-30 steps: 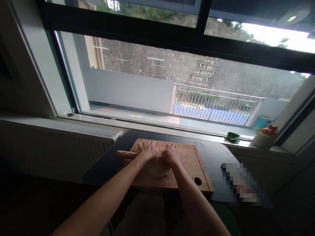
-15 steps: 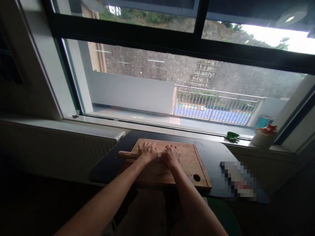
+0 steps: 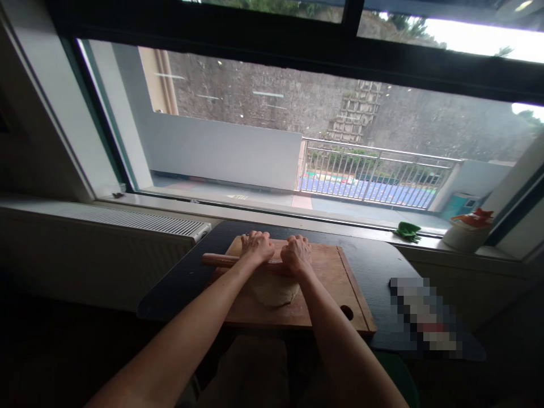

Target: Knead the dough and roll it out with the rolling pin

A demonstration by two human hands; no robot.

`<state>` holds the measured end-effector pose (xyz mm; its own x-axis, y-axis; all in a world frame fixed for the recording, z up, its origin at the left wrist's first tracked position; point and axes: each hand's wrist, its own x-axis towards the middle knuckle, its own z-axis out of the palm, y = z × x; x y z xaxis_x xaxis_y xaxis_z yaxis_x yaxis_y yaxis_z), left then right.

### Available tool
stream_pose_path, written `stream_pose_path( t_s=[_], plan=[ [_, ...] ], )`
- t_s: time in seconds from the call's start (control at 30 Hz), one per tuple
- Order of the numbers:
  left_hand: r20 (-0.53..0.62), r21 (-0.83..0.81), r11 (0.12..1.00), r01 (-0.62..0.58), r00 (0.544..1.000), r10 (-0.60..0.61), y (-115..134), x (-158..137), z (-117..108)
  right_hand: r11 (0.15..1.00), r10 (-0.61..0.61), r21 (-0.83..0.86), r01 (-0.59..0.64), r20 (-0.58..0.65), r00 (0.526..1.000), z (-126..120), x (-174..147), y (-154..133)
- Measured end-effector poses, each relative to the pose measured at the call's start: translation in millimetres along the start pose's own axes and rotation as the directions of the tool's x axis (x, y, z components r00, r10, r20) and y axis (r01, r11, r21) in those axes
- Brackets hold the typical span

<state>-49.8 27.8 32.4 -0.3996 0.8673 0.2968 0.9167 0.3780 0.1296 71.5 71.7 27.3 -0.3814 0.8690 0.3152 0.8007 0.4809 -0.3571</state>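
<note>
A wooden rolling pin (image 3: 219,260) lies across the far part of a wooden cutting board (image 3: 329,283). My left hand (image 3: 257,247) is closed over the pin left of its middle. Close beside it, my right hand (image 3: 296,253) grips the pin too, its fingers curled over the far side. A pale flat piece of dough (image 3: 274,289) lies on the board on the near side of the pin, between my forearms. The pin's right end is hidden by my right hand.
The board rests on a dark table (image 3: 382,266) by a window. A blurred flat item (image 3: 425,317) lies at the table's right. On the sill are a green object (image 3: 408,231) and a white pot (image 3: 467,235). A radiator (image 3: 140,224) stands left.
Both hands have moved the rolling pin away from me across the dough, and more of the dough now shows on the near side. The camera view has tilted down slightly.
</note>
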Motion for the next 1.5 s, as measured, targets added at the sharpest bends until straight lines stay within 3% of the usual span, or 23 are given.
stream_pose_path(
  t_s=[0.23, 0.43, 0.63, 0.73, 0.87, 1.2, 1.5],
  plan=[
    [0.014, 0.009, 1.0, 0.016, 1.0, -0.017, -0.8, -5.7, 6.7, 0.998, 0.057, -0.003, -0.057, 0.067, 0.996, -2.2, -8.5, -0.2],
    [0.002, -0.028, 0.996, 0.087, 0.996, -0.087, 2.7, -25.2, 3.1, 0.998, 0.061, -0.004, -0.06, 0.03, 0.998, -7.0, -31.2, -2.7],
    [-0.077, -0.021, 0.998, 0.063, 0.995, -0.065, 2.6, -40.4, 2.6, 0.999, 0.051, 0.004, -0.051, 0.004, 0.999, -6.1, -43.8, -4.0],
    [-0.152, -0.036, 0.999, 0.026, 0.988, -0.031, 1.7, -43.1, 2.6, 1.0, 0.01, 0.001, -0.01, -0.069, 0.998, -3.8, -45.0, -4.2],
    [-0.222, -0.033, 0.999, 0.014, 0.975, -0.021, 1.3, -38.9, 2.0, 0.999, -0.033, -0.003, 0.033, -0.128, 0.991, -2.3, -40.5, -3.4],
    [-0.213, 0.009, 1.0, -0.004, 0.977, 0.006, 3.1, -6.7, 0.1, 1.0, -0.014, -0.012, 0.013, -0.068, 0.998, 0.4, -5.6, 0.1],
    [-0.118, 0.003, 1.0, 0.021, 0.993, -0.021, 0.6, 0.5, 7.5, 0.998, 0.056, -0.009, -0.055, 0.024, 0.998, 2.2, -1.4, 2.3]
  ],
)
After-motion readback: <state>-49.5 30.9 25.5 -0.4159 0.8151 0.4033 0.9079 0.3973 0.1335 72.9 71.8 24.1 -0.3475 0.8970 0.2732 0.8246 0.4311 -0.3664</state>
